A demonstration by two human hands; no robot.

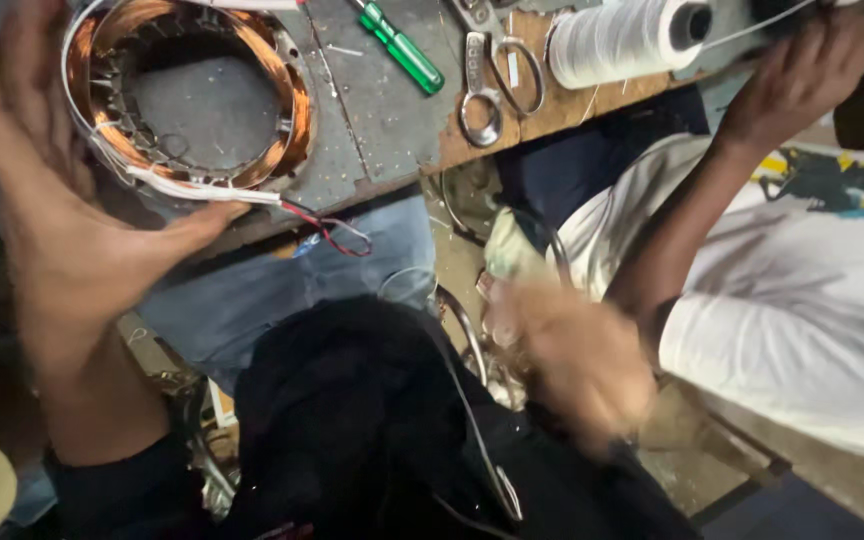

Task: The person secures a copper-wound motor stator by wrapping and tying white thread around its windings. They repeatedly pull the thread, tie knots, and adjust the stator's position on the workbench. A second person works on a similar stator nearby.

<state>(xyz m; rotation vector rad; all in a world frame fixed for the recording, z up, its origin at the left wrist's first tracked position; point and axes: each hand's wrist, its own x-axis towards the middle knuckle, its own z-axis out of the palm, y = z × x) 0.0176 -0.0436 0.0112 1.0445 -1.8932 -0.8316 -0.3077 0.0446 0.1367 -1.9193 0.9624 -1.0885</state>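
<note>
My left hand (57,215) is spread wide, fingers apart, at the left edge of a round motor stator (192,100) wound with copper coils, its thumb near the white sleeved leads (202,188) and red and black wires (327,228). The hand holds nothing. My right hand (577,360) is motion-blurred below the bench edge, over my lap; whether it grips anything cannot be told. A pale crumpled thing (512,255) lies just above it.
On the bench lie a green-handled screwdriver (402,45), scissors (492,85) and a spool of white thread (627,38). Another person in a white shirt (792,300) sits at right, one hand (802,70) reaching onto the bench. Dark clothing (372,420) covers my lap.
</note>
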